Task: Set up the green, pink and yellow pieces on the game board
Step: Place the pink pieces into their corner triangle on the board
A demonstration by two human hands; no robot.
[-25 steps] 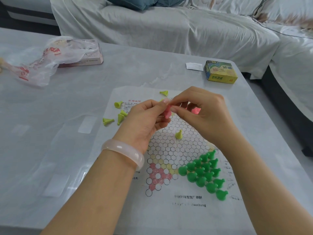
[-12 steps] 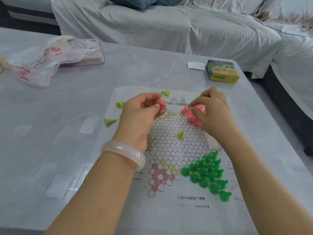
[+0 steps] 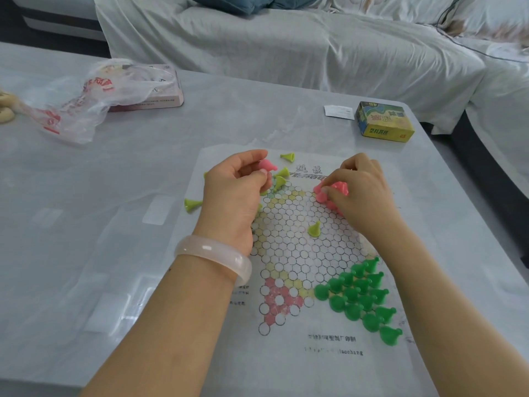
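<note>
A paper game board (image 3: 300, 253) with hexagon cells lies on the table. Several green pieces (image 3: 357, 296) fill its lower right corner. My left hand (image 3: 234, 196) pinches a pink piece (image 3: 267, 165) above the board's upper left. My right hand (image 3: 360, 193) rests on a cluster of pink pieces (image 3: 329, 191) at the upper right, its fingertips on one of them. One yellow piece (image 3: 314, 229) stands mid-board. Other yellow pieces (image 3: 192, 204) lie loose around my left hand, one (image 3: 287, 157) near the top edge.
A yellow game box (image 3: 383, 121) and a white slip (image 3: 339, 112) sit at the far right. A pink box (image 3: 160, 93) under a crumpled plastic bag (image 3: 86, 101) lies far left. A covered sofa (image 3: 286, 44) stands behind the table.
My hands have parted from the middle. The left carried a pink piece to the upper left, and the right went down onto the pink cluster at the upper right.
</note>
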